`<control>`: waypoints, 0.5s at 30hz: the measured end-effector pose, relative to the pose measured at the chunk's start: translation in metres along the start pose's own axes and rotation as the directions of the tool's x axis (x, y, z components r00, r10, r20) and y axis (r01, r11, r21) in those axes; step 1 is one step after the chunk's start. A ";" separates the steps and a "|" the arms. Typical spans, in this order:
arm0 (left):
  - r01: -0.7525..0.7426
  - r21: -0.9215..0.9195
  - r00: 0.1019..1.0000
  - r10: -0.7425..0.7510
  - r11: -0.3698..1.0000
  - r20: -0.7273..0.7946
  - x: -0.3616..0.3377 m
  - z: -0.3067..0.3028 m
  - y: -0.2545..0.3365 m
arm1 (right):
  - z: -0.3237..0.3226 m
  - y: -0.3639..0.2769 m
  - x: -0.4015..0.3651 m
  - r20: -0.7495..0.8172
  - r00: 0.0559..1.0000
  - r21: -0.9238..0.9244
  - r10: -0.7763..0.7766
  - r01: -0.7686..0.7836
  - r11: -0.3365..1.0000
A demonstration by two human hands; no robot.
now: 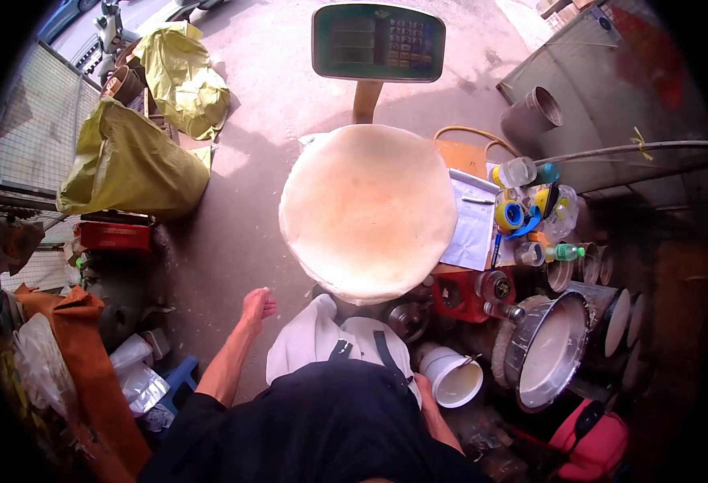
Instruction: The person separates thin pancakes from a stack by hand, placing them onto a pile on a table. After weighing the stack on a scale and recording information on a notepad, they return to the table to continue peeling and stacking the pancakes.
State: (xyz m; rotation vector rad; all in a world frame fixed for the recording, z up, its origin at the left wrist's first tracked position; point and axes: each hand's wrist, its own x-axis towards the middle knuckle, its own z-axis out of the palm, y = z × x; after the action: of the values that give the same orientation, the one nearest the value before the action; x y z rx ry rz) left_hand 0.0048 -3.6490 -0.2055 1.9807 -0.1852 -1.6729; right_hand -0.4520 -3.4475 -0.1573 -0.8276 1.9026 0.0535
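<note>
A big round pale slab [368,213], resembling a stack of thin flatbread sheets, lies before me at about waist height. Behind it rises a post carrying a scale display [379,43] with a keypad. My left hand [260,304] hangs in the air to the left of my pale trousers, below the slab's left edge, its fingers loosely bent and nothing seen in them. Beside my right hip is my right hand [426,392], near a white bucket [453,378]; its fingers are hidden.
To the right, a notepad [470,221] with pens lies beside several jars and bottles. A metal basin [549,352] of whitish stuff stands lower right. Yellow-green sacks [132,165] stand at the left, above a red box [114,237]. A blue stool [178,384] is lower left.
</note>
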 end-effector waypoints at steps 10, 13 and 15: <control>0.091 0.032 0.995 -0.092 0.995 0.033 -0.003 -0.029 -0.026 | -0.002 -0.003 0.032 -0.106 0.990 0.075 -0.089 0.097 0.992; 0.265 0.053 0.963 -0.262 0.963 -0.062 -0.026 -0.043 -0.064 | -0.050 -0.046 0.038 -0.330 0.940 0.084 -0.085 0.119 0.989; 0.269 0.080 0.959 -0.274 0.960 0.071 -0.012 -0.083 -0.115 | -0.097 -0.068 0.064 -0.441 0.885 0.115 -0.152 0.224 0.968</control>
State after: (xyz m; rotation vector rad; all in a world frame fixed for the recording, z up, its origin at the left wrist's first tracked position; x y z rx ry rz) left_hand 0.0544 -3.5211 -0.2427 2.0656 0.0007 -1.9455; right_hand -0.5059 -3.5697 -0.1411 -0.9657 2.1873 -0.4340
